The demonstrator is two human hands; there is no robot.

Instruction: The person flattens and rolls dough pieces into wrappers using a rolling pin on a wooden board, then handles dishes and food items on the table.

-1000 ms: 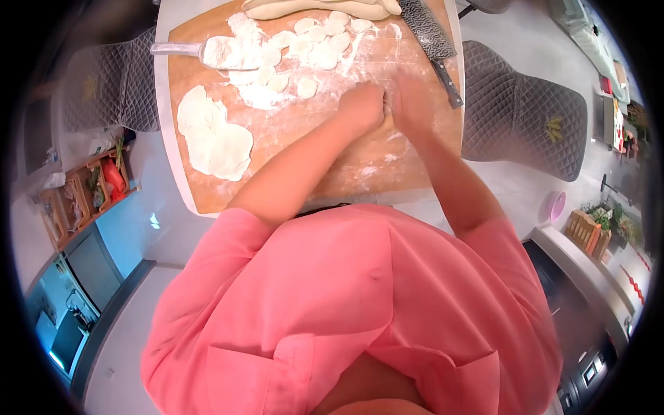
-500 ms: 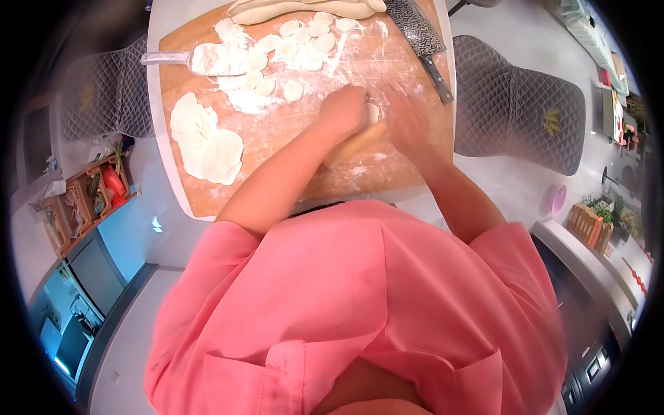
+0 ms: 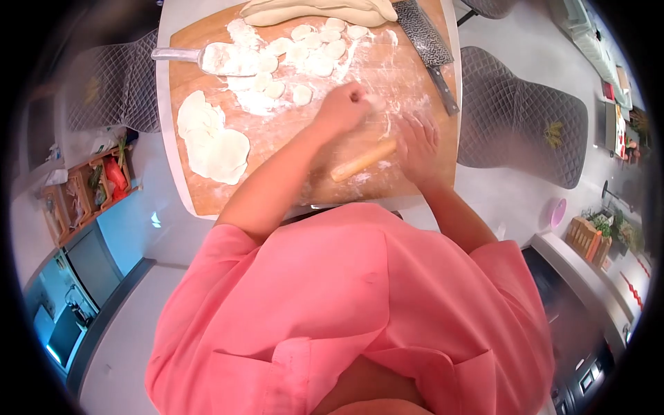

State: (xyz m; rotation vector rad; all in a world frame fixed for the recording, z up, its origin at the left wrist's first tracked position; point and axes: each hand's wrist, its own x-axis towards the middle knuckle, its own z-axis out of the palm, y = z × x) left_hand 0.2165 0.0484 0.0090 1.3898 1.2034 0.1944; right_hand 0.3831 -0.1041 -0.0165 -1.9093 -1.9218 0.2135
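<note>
On the floured wooden board (image 3: 277,145) lies a short rolling pin (image 3: 363,161). My right hand (image 3: 418,144) rests over the pin's right end, its fingers spread. Above the pin's left part is my left hand (image 3: 344,107), fingers curled in; a pale bit of dough seems to show at its fingertips, blurred. Small dough discs (image 3: 302,95) lie scattered in flour up and to the left of my left hand. Flattened dough wrappers (image 3: 214,145) overlap in a pile at the board's left.
A metal scoop (image 3: 225,59) with flour lies at the upper left of the board. A cleaver (image 3: 427,41) lies at the upper right. Long dough rolls (image 3: 318,10) sit at the far edge. Quilted chairs (image 3: 519,111) flank the table.
My right hand has come down toward me and lies on the pin's end. The pin, hidden at first, now shows between my hands. My left hand has shifted left off it.
</note>
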